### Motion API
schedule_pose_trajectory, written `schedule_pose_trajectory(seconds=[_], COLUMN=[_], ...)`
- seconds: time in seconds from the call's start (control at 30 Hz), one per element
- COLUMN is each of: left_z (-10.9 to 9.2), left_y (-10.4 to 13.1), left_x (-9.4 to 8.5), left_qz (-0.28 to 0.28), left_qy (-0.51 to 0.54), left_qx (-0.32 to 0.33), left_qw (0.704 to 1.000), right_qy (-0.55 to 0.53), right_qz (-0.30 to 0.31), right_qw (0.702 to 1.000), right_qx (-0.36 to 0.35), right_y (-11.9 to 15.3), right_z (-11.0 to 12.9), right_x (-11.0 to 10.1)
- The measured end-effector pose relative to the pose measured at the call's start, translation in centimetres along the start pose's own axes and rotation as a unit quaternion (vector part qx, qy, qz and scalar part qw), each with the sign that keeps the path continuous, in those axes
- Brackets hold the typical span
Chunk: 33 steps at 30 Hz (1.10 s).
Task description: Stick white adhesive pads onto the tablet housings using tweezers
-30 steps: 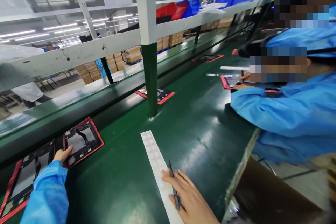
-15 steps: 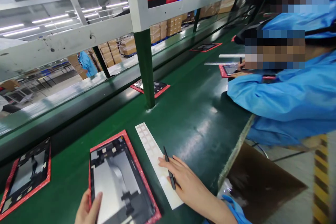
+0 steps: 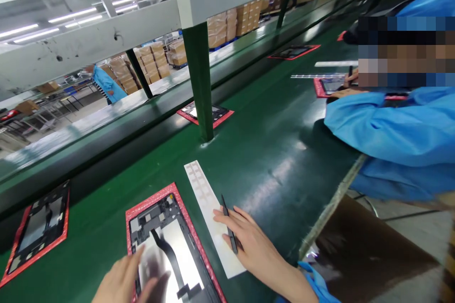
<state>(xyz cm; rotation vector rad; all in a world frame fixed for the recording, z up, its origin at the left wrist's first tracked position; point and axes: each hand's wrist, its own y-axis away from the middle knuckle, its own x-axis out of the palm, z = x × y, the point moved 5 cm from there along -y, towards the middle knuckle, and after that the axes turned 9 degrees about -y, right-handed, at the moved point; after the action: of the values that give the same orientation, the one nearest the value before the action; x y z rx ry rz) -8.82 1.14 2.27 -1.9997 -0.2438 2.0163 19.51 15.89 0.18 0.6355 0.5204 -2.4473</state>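
In front of me lies a tablet housing point(image 3: 185, 246) with its inside facing up, a bright metal plate and a black ribbon cable showing, on a red bubble-wrap sheet point(image 3: 151, 199). My left hand point(image 3: 122, 274), a little blurred, is over its left side with thumb and fingers apart, holding nothing; whether it touches the housing I cannot tell. Black tweezers point(image 3: 227, 220) are in my right hand point(image 3: 252, 248), pointing away from me. That hand rests on a white strip point(image 3: 202, 203) with rows of greyish rectangular pieces, right of the housing.
Another housing on red wrap point(image 3: 40, 232) lies at the left. Behind a green post point(image 3: 201, 85) is one more point(image 3: 220, 116). A co-worker's blue sleeve point(image 3: 384, 123) reaches onto the green bench at the right. The bench edge point(image 3: 330, 203) runs along the lower right.
My left hand has come off the housing's left edge and moved over its surface. The housing lies flatter, its plate brighter. My right hand keeps the tweezers on the strip. The view has shifted slightly.
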Motion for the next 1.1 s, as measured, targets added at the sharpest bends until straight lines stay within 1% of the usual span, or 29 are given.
schedule_pose_trajectory(seconds=[0.03, 0.1, 0.13, 0.2, 0.23, 0.27, 0.33, 0.4, 0.43, 0.5, 0.57, 0.63, 0.7, 0.77, 0.83, 0.9, 0.93, 1.0, 1.1], left_z=[-2.3, -7.2, -9.7, -13.3, -14.4, -15.1, -15.4, -15.1, -14.9, -14.8, -15.0, -15.1, -14.8, -13.7, -12.0, -10.5, -10.2, -10.8, -13.5], left_y=[-1.6, -4.7, -6.0, -8.1, -8.7, -9.0, -9.0, -8.6, -8.4, -8.1, -8.1, -8.3, -8.7, -9.2, -9.8, -10.2, -10.3, -10.1, -9.4], left_x=[-0.2, 0.2, 0.8, 2.0, 2.7, 3.3, 4.4, 5.0, 5.1, 5.3, 5.1, 4.8, 4.1, 3.2, 2.4, 2.0, 1.8, 1.6, 1.2], left_qz=[-0.004, 0.010, 0.028, 0.053, 0.069, 0.084, 0.103, 0.099, 0.090, 0.071, 0.064, 0.072, 0.078, 0.074, 0.059, 0.046, 0.043, 0.036, 0.027], left_qy=[-0.006, 0.005, 0.007, 0.015, 0.020, 0.027, 0.035, 0.034, 0.031, 0.026, 0.028, 0.036, 0.048, 0.053, 0.045, 0.026, 0.023, 0.039, 0.090], left_qx=[0.077, 0.171, 0.215, 0.241, 0.246, 0.248, 0.251, 0.251, 0.249, 0.244, 0.243, 0.245, 0.242, 0.222, 0.182, 0.142, 0.134, 0.151, 0.228], left_qw=[0.997, 0.985, 0.976, 0.969, 0.966, 0.965, 0.962, 0.962, 0.964, 0.967, 0.968, 0.966, 0.966, 0.971, 0.980, 0.988, 0.990, 0.987, 0.969], right_qy=[-0.033, -0.113, -0.153, -0.225, -0.255, -0.282, -0.326, -0.354, -0.362, -0.363, -0.353, -0.335, -0.311, -0.286, -0.269, -0.268, -0.275, -0.286, -0.271], right_qz=[-0.030, -0.104, -0.140, -0.191, -0.204, -0.211, -0.216, -0.218, -0.219, -0.217, -0.209, -0.204, -0.201, -0.199, -0.194, -0.191, -0.191, -0.194, -0.176], right_qw=[0.999, 0.987, 0.976, 0.947, 0.932, 0.917, 0.890, 0.872, 0.869, 0.871, 0.880, 0.889, 0.898, 0.906, 0.911, 0.908, 0.903, 0.896, 0.906], right_qx=[0.006, 0.041, 0.067, 0.129, 0.160, 0.189, 0.236, 0.256, 0.257, 0.249, 0.240, 0.236, 0.236, 0.239, 0.246, 0.260, 0.268, 0.277, 0.274], right_y=[0.1, 0.5, 0.8, 1.7, 2.2, 2.8, 3.7, 4.4, 4.5, 4.5, 4.2, 4.0, 3.9, 4.0, 4.2, 4.5, 4.6, 4.8, 4.8], right_z=[-0.1, -0.7, -1.2, -2.2, -2.7, -3.2, -3.8, -4.0, -4.0, -3.8, -3.7, -3.6, -3.7, -3.7, -3.5, -3.3, -3.2, -3.0, -2.5], right_x=[-0.3, -1.2, -1.7, -2.5, -2.7, -3.0, -3.2, -3.4, -3.5, -3.4, -3.4, -3.5, -3.8, -4.4, -4.9, -5.0, -4.8, -4.3, -3.6])
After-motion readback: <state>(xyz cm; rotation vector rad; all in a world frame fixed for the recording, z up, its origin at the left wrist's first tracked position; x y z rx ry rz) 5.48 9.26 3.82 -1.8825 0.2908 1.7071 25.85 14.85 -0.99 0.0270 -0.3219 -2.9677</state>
